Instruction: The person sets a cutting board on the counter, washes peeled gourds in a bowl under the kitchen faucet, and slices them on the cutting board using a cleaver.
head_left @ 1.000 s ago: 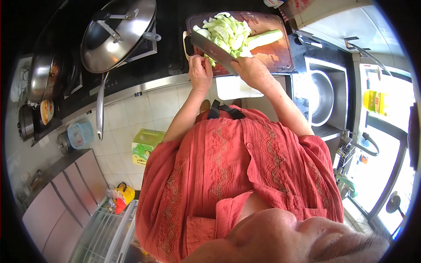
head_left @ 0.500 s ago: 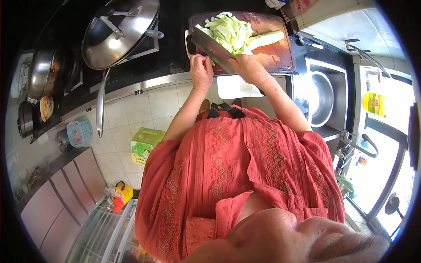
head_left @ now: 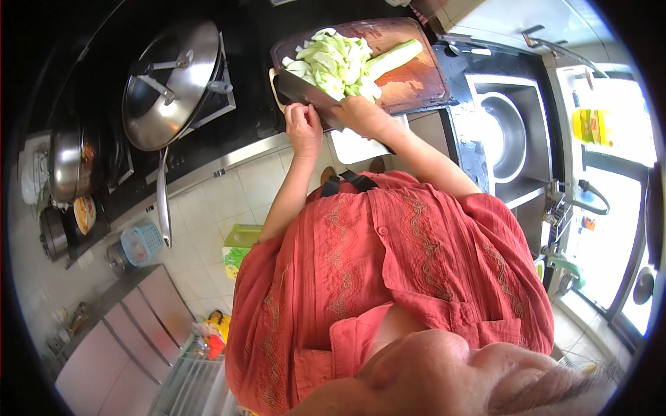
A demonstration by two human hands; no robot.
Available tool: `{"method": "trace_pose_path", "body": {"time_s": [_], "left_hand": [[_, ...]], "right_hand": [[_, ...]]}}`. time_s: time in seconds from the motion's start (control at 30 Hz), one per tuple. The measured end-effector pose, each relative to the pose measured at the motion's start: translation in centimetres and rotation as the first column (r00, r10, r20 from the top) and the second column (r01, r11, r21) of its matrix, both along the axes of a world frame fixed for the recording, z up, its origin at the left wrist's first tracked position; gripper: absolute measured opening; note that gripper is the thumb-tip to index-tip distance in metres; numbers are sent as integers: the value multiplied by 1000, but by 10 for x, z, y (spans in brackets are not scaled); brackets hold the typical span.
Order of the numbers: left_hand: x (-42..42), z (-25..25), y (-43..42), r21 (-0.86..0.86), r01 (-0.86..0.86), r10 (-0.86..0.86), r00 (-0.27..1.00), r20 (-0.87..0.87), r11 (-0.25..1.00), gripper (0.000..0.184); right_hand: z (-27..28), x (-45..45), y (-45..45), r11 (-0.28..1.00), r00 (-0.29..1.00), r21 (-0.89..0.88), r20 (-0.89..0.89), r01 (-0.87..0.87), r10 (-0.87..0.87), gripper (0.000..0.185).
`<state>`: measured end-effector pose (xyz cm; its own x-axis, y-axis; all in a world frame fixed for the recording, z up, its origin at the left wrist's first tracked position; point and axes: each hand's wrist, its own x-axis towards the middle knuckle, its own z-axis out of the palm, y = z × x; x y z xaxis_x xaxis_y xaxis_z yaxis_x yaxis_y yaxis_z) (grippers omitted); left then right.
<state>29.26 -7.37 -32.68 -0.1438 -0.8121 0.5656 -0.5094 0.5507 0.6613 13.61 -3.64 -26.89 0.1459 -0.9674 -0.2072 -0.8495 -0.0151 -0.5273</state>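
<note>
My right hand grips a wide-bladed cleaver near the front edge of a brown cutting board. Close to the blade's lower side, my left hand has its fingers curled together; whatever they may hold is hidden. Behind the blade lies a heap of pale green vegetable slices. A longer uncut piece of the same peeled vegetable rests to the right of the heap. Below the board's front edge, a white tray shows partly under my right forearm.
A lidded wok stands on the stove at left, its long handle jutting past the counter edge. Further left is a steel pot. On the right, a steel basin sits in the sink. A green-topped bin is on the floor.
The view has shifted, so board, wok and sink appear moved within it. My right hand stays on the cleaver, and my left hand remains curled beside the blade.
</note>
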Motion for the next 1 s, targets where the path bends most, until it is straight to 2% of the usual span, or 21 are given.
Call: {"method": "trace_pose_path", "body": {"time_s": [0.03, 0.07, 0.1, 0.17, 0.23, 0.3, 0.33, 0.37, 0.43, 0.57, 0.63, 0.7, 0.77, 0.83, 0.97, 1.0], "left_hand": [[1, 0, 1, -9, 20, -20, 1000, 5, 1000, 15], [1, 2, 1, -26, 31, -30, 999, 37, 999, 15], [0, 3, -2, -45, 39, -36, 997, 67, 998, 15], [-1, 5, -6, -21, 60, -59, 996, 60, 998, 14], [-2, 5, -13, -11, 44, -43, 996, 80, 999, 13], [-2, 7, -20, -8, 72, -71, 994, 79, 997, 12], [-2, 9, -22, -22, 87, -85, 993, 81, 996, 13], [-3, 13, -24, -36, 101, -98, 992, 83, 994, 13], [-3, 23, -26, -49, 100, -95, 991, 96, 994, 13], [-12, 42, -40, -96, 101, -100, 995, 16, 990, 9], [-34, 64, -41, 6, 228, -228, 974, -11, 974, 13], [-66, 77, -43, -77, 397, -388, 915, 112, 915, 15], [-101, 80, -45, -70, 481, -435, 839, 327, 874, 19], [-133, 84, -49, 62, 485, -447, 739, 503, 872, 26], [-176, 76, -57, 136, 451, -441, 689, 575, 882, 33], [-183, 77, -60, 198, 440, -454, 613, 646, 876, 36]], "right_hand": [[28, 16, 1, 974, 978, 123, 55, 192, -200, 41], [45, 20, -1, 900, 929, 307, 104, 309, -355, 41], [42, 16, -2, 899, 923, 293, 109, 325, -369, 41], [41, 12, 3, 976, 974, 27, 74, 215, -216, 38], [55, 3, 11, 955, 946, 62, 131, 292, -298, 33], [76, -8, 20, 939, 947, -149, 139, 309, -289, 29], [83, -19, 23, 936, 961, -217, 69, 278, -269, 29], [83, -27, 23, 878, 883, -128, 172, 461, -438, 31], [95, -43, 28, 830, 842, -151, 144, 538, -519, 34], [86, -72, 46, 719, 752, -226, 135, 657, -645, 36], [76, -80, 55, 665, 701, -223, 234, 713, -673, 35], [71, -86, 62, 626, 664, -221, 226, 747, -712, 34], [76, -84, 66, 593, 630, -213, 217, 776, -746, 33], [88, -81, 71, 550, 564, -139, 310, 823, -766, 30], [88, -89, 77, 502, 517, -128, 271, 856, -812, 30], [90, -91, 77, 495, 501, -93, 268, 864, -823, 28]]}}
